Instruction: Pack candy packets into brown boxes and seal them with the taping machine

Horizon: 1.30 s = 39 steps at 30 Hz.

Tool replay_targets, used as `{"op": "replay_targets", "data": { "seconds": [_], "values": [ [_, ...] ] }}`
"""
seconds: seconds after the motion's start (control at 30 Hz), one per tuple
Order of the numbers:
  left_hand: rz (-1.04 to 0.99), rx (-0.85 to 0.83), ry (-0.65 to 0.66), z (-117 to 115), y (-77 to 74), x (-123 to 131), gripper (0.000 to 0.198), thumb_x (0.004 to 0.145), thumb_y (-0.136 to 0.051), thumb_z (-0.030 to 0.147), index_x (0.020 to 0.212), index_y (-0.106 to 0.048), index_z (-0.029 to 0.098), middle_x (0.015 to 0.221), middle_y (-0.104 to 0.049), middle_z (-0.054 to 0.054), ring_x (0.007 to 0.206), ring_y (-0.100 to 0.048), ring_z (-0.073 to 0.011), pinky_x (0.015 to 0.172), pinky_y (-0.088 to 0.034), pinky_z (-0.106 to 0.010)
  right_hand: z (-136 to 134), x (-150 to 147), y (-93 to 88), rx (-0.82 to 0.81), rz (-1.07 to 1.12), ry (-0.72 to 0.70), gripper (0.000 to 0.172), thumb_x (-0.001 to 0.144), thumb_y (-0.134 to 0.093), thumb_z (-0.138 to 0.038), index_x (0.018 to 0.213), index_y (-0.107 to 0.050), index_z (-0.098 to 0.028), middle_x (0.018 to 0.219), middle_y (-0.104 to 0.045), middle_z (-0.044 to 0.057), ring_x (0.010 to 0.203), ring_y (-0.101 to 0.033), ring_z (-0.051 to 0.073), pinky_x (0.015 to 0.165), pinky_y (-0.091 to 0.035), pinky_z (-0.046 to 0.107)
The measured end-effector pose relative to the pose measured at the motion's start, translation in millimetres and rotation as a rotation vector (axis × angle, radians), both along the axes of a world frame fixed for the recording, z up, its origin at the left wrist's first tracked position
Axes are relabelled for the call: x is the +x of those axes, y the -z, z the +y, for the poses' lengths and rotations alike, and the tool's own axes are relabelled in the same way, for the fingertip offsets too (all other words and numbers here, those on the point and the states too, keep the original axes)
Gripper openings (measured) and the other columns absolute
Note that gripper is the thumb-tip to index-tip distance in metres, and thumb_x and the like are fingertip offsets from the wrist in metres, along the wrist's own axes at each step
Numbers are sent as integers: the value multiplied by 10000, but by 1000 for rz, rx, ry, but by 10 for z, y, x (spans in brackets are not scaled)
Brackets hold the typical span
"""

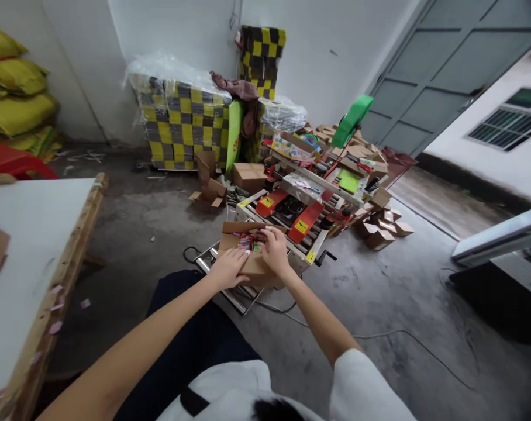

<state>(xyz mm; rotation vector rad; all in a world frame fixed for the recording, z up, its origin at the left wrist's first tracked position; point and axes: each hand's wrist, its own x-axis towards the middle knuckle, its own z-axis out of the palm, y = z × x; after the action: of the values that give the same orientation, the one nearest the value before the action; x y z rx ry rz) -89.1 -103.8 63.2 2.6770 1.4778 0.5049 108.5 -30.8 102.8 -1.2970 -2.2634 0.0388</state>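
Observation:
A cardboard box (259,270) with raised flaps sits in front of me at the end of a short roller conveyor (209,257). Small colourful packed items (249,241), mostly red and pink, show in its opening; I cannot make out their kind. My left hand (228,268) holds the box's near left side, fingers laid over the edge and thumb along the outside. On the right side, my right hand (273,248) grips the box with fingers bent over its rim, above the items. Just beyond the box stands a carton sealing machine (292,216) with red side plates.
A white-topped table (37,257) with a wooden edge is at left. Behind the machine lie piled cardboard boxes (379,231) and a green tape roll (352,121). Wrapped yellow-black stacks (186,123) line the wall. A cable (392,332) crosses the floor at right.

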Motion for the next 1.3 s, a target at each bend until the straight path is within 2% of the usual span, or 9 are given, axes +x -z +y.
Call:
{"op": "replay_targets", "data": {
  "seconds": [0.17, 0.4, 0.53, 0.7, 0.77, 0.93, 1.07, 1.17, 1.3],
  "values": [
    [-16, -26, -16, 6, -48, 11, 789, 808, -782, 472, 1437, -485, 100, 1431, -564, -248, 1400, -484, -406, 1154, -394, -539, 172, -155, -279, -41, 33, 8, 530, 963, -575, -320, 1458, -517, -140, 1446, -574, 184, 1357, -497, 312, 1171, -352, 499],
    [-43, 36, 7, -86, 78, 19, 555, 888, -696, 421, 1327, -579, 102, 1355, -621, -235, 1310, -564, -373, 1146, -417, -528, -524, 79, 399, -126, -55, -145, 527, 1001, -471, -321, 1481, -522, -107, 1515, -536, 176, 1409, -480, 315, 1216, -341, 499],
    [-27, 173, 20, -154, 56, -80, 380, 896, -669, 252, 1262, -627, 158, 1519, -518, -205, 1435, -467, -334, 1210, -363, -505, -559, 122, 516, -130, -26, -148, 524, 979, -488, -292, 1484, -536, -162, 1505, -561, 138, 1406, -499, 298, 1224, -351, 511],
    [162, -57, -35, 289, -234, -361, 1333, 367, -961, 544, 1519, -439, 122, 1674, -156, -297, 1546, -122, -527, 1225, -204, -649, -423, 139, 468, -88, -12, -216, 564, 957, -548, -370, 1490, -533, -184, 1508, -563, 121, 1396, -512, 283, 1211, -393, 476],
    [252, -209, 4, 486, -347, -375, 1441, 322, -910, 667, 1559, -396, 135, 1664, -184, -305, 1532, -135, -551, 1212, -183, -661, -329, 198, 443, -82, -13, -255, 582, 949, -570, -407, 1480, -541, -168, 1490, -580, 125, 1376, -530, 275, 1207, -403, 446],
    [214, -152, -199, 449, -391, 55, 1163, 601, -770, 719, 1551, -423, 144, 1492, -434, -326, 1346, -434, -500, 1086, -332, -596, 153, 398, 357, -139, 22, -297, 431, 959, -533, -347, 1354, -647, -221, 1418, -640, 101, 1350, -556, 233, 1185, -419, 414],
    [126, -141, -512, 256, -359, 515, 1091, 638, -747, 739, 1530, -459, 181, 1451, -439, -327, 1237, -467, -535, 1011, -335, -610, 395, 450, 452, -38, 300, -71, 511, 947, -526, -343, 1408, -573, -127, 1453, -571, 188, 1398, -485, 271, 1213, -378, 465],
    [67, -184, -595, 361, -370, 740, 1066, 644, -755, 727, 1521, -464, 195, 1428, -456, -308, 1217, -462, -539, 1002, -325, -610, 236, 544, 678, -25, 498, 86, 526, 979, -461, -337, 1467, -493, -143, 1463, -539, 198, 1405, -469, 272, 1193, -407, 489],
    [0, -211, -639, 884, -407, 971, 1094, 647, -739, 744, 1537, -427, 190, 1430, -456, -311, 1230, -435, -551, 1002, -306, -629, -310, 976, 1111, -236, 575, 93, 501, 951, -486, -343, 1429, -530, -199, 1407, -591, 177, 1292, -584, 280, 1030, -560, 461]
  ]
}}
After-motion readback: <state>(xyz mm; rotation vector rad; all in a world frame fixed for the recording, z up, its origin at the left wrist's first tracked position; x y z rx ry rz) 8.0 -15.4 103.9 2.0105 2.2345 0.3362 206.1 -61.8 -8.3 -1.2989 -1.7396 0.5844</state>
